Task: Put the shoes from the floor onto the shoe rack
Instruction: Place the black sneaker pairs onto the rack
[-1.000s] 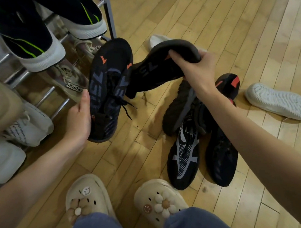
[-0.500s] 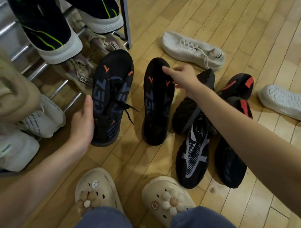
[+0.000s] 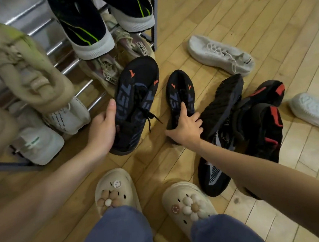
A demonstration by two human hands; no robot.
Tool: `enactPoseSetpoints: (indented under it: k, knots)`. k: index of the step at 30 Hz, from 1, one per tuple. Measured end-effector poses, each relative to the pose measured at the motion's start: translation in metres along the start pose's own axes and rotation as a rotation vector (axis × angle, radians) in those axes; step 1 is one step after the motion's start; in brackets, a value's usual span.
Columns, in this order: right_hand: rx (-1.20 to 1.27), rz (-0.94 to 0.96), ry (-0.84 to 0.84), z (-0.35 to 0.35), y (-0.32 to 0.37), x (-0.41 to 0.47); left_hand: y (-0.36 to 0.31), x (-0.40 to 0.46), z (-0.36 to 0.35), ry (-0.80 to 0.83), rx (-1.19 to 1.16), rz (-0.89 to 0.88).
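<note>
The left hand (image 3: 103, 133) holds 1 black shoe (image 3: 136, 103) at its side, near the shoe rack (image 3: 154, 15); the right hand (image 3: 187, 125) grips the 2nd black shoe (image 3: 180, 95) on the floor (image 3: 260, 5). Risk, I think: the rack looks approx. full, so a shoe pushed in w/o space can slip between the bars or knock another pair down.
</note>
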State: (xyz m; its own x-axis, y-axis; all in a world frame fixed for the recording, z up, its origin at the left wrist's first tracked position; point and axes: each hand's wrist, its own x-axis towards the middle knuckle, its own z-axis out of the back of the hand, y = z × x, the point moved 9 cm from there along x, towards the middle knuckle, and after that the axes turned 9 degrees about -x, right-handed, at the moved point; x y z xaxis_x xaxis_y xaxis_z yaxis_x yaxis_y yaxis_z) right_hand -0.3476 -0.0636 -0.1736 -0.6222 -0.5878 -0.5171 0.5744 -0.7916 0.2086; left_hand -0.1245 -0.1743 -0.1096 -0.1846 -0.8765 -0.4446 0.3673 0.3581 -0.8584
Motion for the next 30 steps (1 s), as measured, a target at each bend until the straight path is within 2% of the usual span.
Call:
enactPoseSetpoints:
  k: [4, 7, 12, 20, 24, 30]
  knots:
    - [0.492, -0.005, -0.051, 0.045, -0.003, -0.010, -0.026, -0.031, 0.007, -0.006, 0.037, -0.075]
    - [0.646, 0.021, -0.119, 0.085, -0.001, -0.038, -0.057, -0.061, 0.023, -0.057, 0.082, -0.188]
    - [0.630, 0.237, -0.234, 0.140, 0.024, -0.104, -0.097, -0.114, 0.066, -0.055, -0.020, -0.290]
    - [0.641, 0.571, -0.342, 0.213, 0.094, -0.214, -0.143, -0.189, 0.155, -0.238, -0.098, -0.317]
    - [0.536, 0.705, -0.333, 0.220, 0.138, -0.250, -0.138, -0.210, 0.199, -0.335, -0.260, -0.295]
    - [0.264, 0.792, -0.378, 0.213, 0.205, -0.270, -0.133, -0.199, 0.230, -0.420, -0.516, -0.218]
